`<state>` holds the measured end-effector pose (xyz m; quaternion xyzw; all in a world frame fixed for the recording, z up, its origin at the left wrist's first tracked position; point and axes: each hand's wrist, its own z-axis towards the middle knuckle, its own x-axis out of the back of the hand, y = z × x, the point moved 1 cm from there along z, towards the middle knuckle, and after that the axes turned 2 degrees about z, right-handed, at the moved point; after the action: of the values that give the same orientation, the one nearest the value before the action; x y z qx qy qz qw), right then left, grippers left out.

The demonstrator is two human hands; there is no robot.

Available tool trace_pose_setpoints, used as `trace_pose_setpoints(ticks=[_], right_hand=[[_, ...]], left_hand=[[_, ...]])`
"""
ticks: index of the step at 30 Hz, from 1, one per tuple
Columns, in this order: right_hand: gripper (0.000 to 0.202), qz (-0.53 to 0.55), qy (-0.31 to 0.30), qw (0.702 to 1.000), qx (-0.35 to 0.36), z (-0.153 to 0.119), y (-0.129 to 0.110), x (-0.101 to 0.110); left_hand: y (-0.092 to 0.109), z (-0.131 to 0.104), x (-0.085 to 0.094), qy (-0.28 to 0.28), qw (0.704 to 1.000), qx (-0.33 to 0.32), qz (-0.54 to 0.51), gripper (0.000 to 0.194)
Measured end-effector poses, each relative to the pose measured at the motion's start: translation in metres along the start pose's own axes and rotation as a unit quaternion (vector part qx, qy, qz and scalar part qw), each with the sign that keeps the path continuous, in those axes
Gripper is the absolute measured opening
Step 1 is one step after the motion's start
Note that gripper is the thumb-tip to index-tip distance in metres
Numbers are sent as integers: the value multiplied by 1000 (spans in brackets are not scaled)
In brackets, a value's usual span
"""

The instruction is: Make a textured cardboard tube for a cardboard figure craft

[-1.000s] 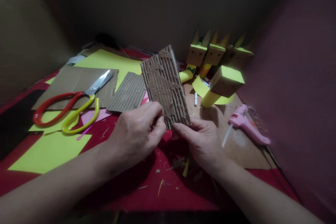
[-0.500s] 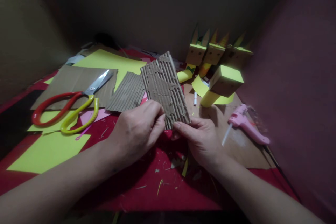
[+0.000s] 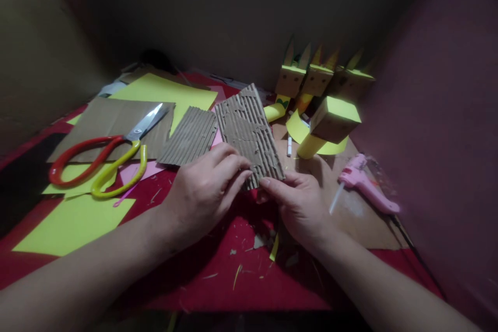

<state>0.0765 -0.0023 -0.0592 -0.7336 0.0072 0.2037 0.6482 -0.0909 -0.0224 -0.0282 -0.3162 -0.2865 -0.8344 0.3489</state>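
My right hand [image 3: 299,202] pinches the lower right corner of a brown corrugated cardboard piece [image 3: 243,135] between thumb and fingers. Its ridges are exposed, with patches of torn paper still stuck on. At the lower left of this piece, my left hand [image 3: 212,187] is closed, thumb and bent fingertips together against the cardboard surface. Whether a scrap of paper is between those fingertips is too small to tell. Just left of it lies a second ridged cardboard piece [image 3: 190,135] on the red table cover [image 3: 187,280].
Scissors [image 3: 136,132] with red and yellow handles lie on flat cardboard [image 3: 93,119] at left, among yellow paper sheets [image 3: 73,225]. A pink glue gun [image 3: 365,181] rests on cardboard at right. Box-headed paper figures [image 3: 290,80] and a yellow-topped box [image 3: 336,119] stand behind.
My left fingers have loosened from a tight fist and shifted slightly up on the cardboard. The held piece has moved a little right and down. My right hand keeps its grip.
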Motion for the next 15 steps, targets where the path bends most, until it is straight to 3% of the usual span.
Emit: trace_pose_setpoints(ticks=[5, 11, 15], right_hand=[[11, -42, -11, 999, 18, -2, -1, 0], [13, -45, -21, 999, 7, -1, 1, 2], [16, -37, -29, 999, -3, -1, 2, 2]], left_hand=[[-1, -3, -2, -9, 999, -26, 27, 12], [-4, -4, -1, -39, 987, -114, 110, 16], [-6, -2, -2, -33, 991, -85, 99, 17]])
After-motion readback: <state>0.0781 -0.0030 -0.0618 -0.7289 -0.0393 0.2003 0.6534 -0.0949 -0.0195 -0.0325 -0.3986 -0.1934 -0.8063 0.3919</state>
